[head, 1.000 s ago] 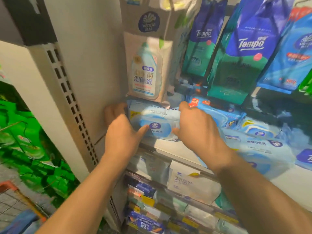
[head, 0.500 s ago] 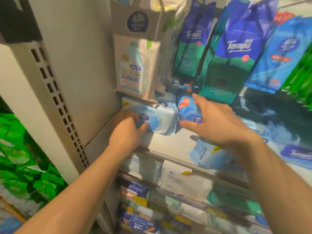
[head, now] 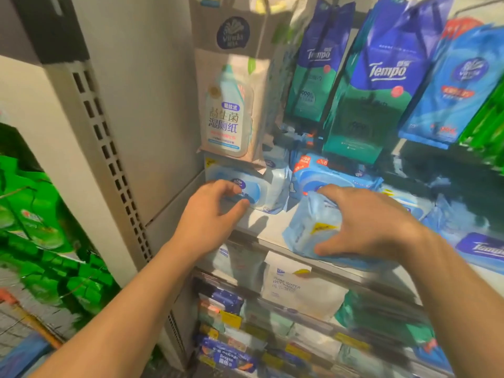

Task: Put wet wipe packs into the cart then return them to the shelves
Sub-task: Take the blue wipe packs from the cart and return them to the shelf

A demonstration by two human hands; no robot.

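Both hands at the white shelf [head: 261,227] of wet wipes.

Left hand [head: 210,216] resting with loosely curled fingers on the pale blue soft plastic wipe pack [head: 256,192] standing at the shelf's left end; right hand [head: 365,225] grasping a second light blue soft pack [head: 308,230] at the shelf's front edge.

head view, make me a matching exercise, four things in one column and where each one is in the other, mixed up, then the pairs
Things
1. right hand
2. left hand
3. beige hanging pack
4. Tempo bag

Places
A. hangs at the far left of the row, beside the white side panel
B. grips the tilted blue pack at the shelf's front edge
C. hangs right of the beige pack
D. at the blue-lidded pack in the shelf's left corner

Pairs: 1-B, 2-D, 3-A, 4-C
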